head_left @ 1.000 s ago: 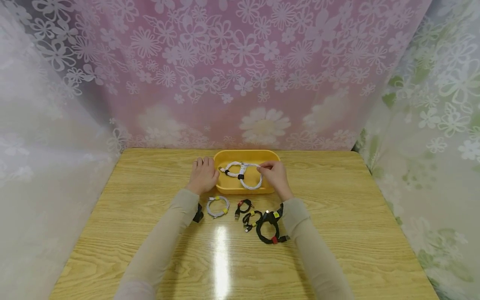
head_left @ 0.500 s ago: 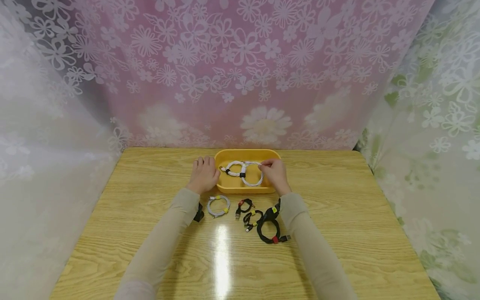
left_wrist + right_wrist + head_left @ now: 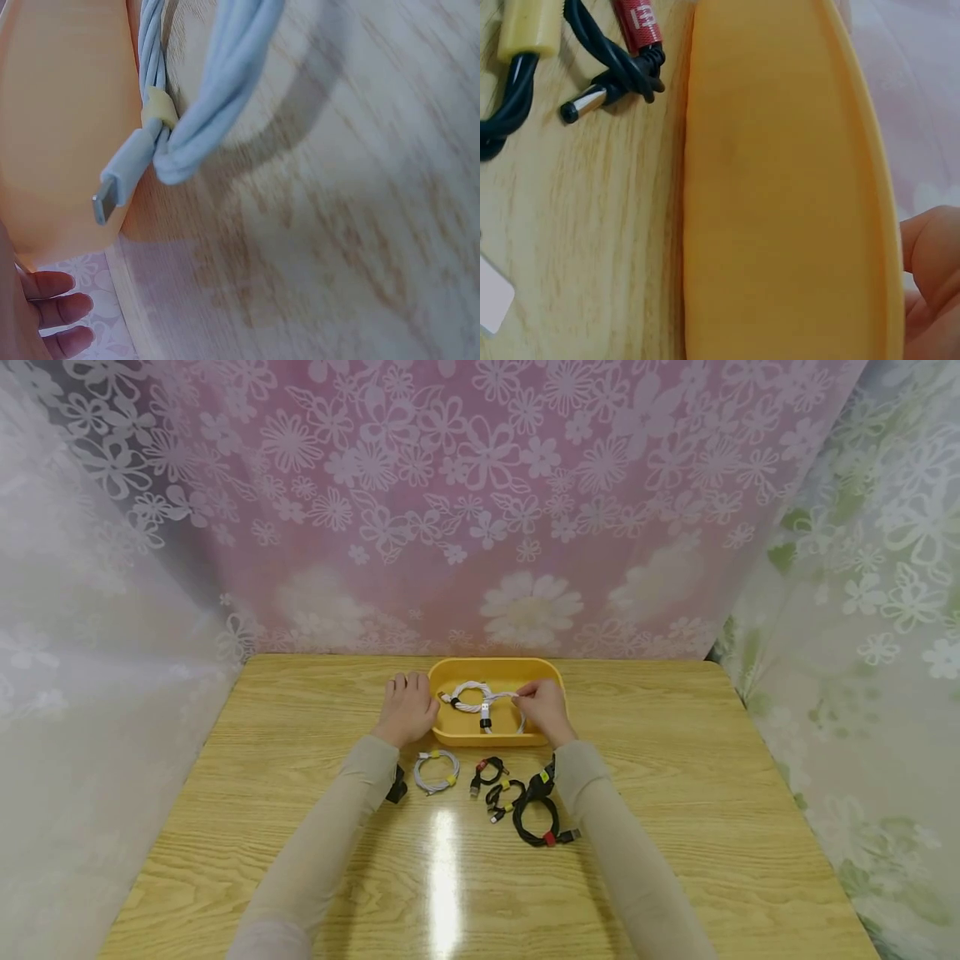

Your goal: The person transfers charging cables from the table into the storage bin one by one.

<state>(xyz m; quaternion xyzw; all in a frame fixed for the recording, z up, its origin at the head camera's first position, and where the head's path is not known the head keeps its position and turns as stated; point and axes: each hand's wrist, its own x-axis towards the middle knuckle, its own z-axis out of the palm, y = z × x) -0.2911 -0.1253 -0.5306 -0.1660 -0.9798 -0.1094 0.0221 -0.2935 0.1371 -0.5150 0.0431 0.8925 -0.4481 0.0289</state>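
- Head view: I read the step in hand as handling the held white cable [image 3: 485, 713] in the yellow tray [image 3: 487, 740]; whether it is going in or coming out I cannot tell. My right hand [image 3: 545, 708], at the tray's three o'clock, has thumb and forefinger pinched together on its loop. The other white coil [image 3: 469, 708] lies toward nine. My left hand [image 3: 407, 710] is against the tray's nine o'clock end.
- Left wrist view: three fingertips [image 3: 69, 309] show at eight o'clock, slightly apart; whether they grip the tray I cannot tell. A pale cable [image 3: 217, 94] sits just beside it.
- Right wrist view: at four o'clock, parts of my fingers show past the rim; the pinch is hidden. I judge the next move calls for controlling the loop without snagging the neighbouring coil.
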